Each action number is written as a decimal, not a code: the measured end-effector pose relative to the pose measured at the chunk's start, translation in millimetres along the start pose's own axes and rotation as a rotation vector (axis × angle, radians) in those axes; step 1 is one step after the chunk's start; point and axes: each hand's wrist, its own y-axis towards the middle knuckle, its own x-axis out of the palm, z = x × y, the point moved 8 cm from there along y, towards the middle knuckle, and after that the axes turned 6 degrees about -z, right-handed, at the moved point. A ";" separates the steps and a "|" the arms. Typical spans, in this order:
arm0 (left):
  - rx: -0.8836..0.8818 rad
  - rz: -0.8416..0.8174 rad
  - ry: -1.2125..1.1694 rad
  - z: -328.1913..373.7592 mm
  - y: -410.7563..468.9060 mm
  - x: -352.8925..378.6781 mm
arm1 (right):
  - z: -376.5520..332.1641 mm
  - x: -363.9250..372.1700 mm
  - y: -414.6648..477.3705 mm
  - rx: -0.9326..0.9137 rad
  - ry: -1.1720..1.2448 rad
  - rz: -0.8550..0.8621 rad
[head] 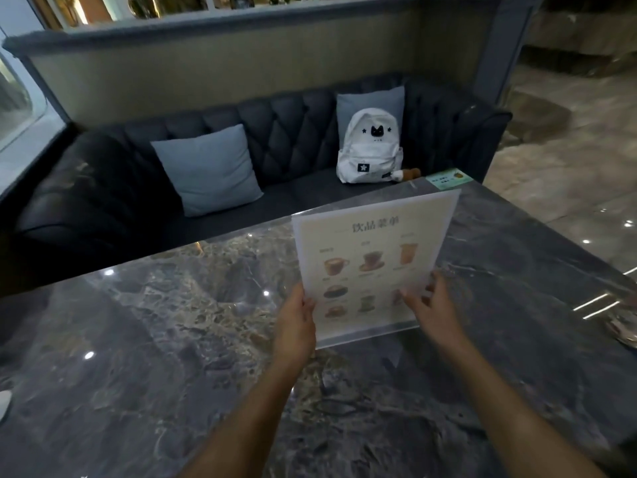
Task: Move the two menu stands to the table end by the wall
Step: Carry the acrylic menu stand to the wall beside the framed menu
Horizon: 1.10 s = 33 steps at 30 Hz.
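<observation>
A clear acrylic menu stand (372, 260) with a drinks menu sheet stands upright and slightly tilted on the grey marble table (172, 339), right of the middle. My left hand (296, 322) grips its lower left edge. My right hand (431, 305) holds its lower right edge, fingers spread over the sheet. A second, small green card or stand (448, 177) lies at the table's far right corner; I cannot tell its shape.
Behind the table runs a dark tufted sofa (103, 188) with two blue cushions (210, 167) and a white backpack (368, 150). A window and wall are at the left. Shiny floor lies to the right. A metallic object (624, 329) sits at the table's right edge.
</observation>
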 end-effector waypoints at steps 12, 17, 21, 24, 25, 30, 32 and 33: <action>-0.030 0.177 0.045 -14.2 -16.6 -54.5 | -41.1 45.0 -2.2 -0.107 -0.024 0.073; -0.049 0.317 0.028 -25.2 -35.9 -117.9 | -68.3 108.5 -1.2 -0.161 -0.018 -0.049; -0.106 0.416 0.074 -42.2 -60.0 -177.9 | -87.9 177.7 -6.3 -0.189 -0.068 -0.165; -0.169 0.505 0.070 -61.6 -85.0 -224.0 | -103.5 234.6 -15.7 -0.223 -0.135 -0.240; -0.197 0.532 0.071 -69.1 -93.7 -238.8 | -108.7 254.6 -20.1 -0.237 -0.133 -0.270; -0.314 0.678 0.056 -105.9 -140.2 -313.6 | -127.2 359.4 -49.6 -0.274 -0.119 -0.441; -0.324 0.725 0.048 -119.3 -158.9 -339.7 | -132.1 397.7 -63.3 -0.283 -0.128 -0.489; -0.324 0.748 0.046 -125.5 -167.7 -351.7 | -133.6 415.2 -69.6 -0.283 -0.138 -0.507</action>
